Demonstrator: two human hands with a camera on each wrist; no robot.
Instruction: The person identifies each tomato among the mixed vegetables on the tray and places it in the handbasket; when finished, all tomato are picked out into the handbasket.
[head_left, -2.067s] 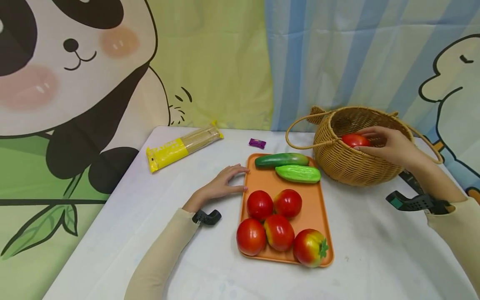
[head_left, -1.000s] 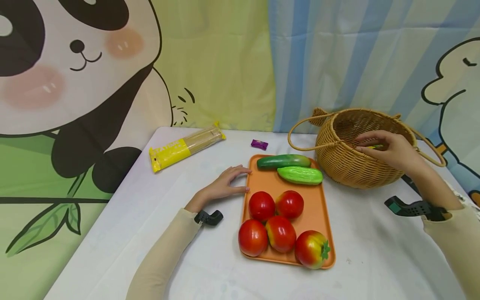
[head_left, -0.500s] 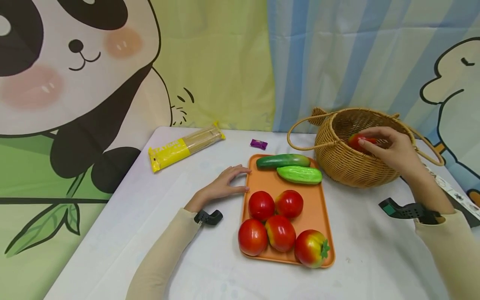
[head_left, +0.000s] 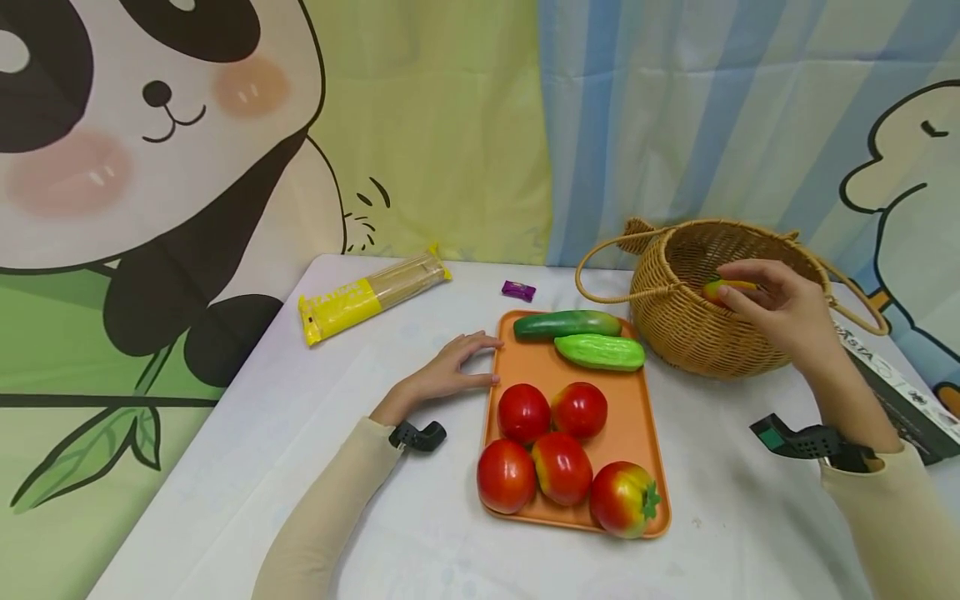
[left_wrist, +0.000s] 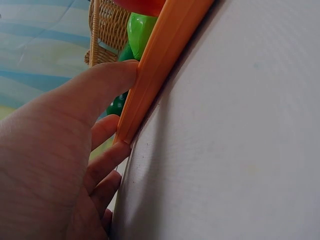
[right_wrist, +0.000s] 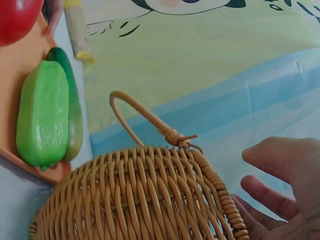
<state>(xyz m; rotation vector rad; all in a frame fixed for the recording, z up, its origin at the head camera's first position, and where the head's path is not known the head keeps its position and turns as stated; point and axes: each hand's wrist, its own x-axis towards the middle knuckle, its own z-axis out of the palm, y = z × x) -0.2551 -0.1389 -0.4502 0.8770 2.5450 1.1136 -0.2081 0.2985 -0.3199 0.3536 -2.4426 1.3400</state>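
Note:
My left hand (head_left: 442, 371) lies at the left edge of the orange tray (head_left: 622, 417), thumb and fingertips touching its side. The left wrist view shows the fingers (left_wrist: 107, 162) spread along that side. My right hand (head_left: 783, 308) hangs over the mouth of the wicker basket (head_left: 705, 342), thumb and fingers apart. A red, yellow and green fruit (head_left: 712, 290) shows in the basket by the fingertips, partly hidden. Nothing appears between thumb and fingers in the right wrist view. Several red tomatoes (head_left: 506, 475), a dark green cucumber (head_left: 566, 323) and a light green one (head_left: 600, 352) lie on the tray.
A yellow pack of noodles (head_left: 375, 292) and a small purple-wrapped candy (head_left: 518, 290) lie at the back of the table. A black and white box (head_left: 896, 396) lies beyond my right forearm. The basket's handle (head_left: 600, 267) sticks out towards the tray.
My right hand held a red fruit at the basket, was without it a second ago, then had a red fruit at its fingertips. That fruit now shows lower in the basket. My left hand stayed put.

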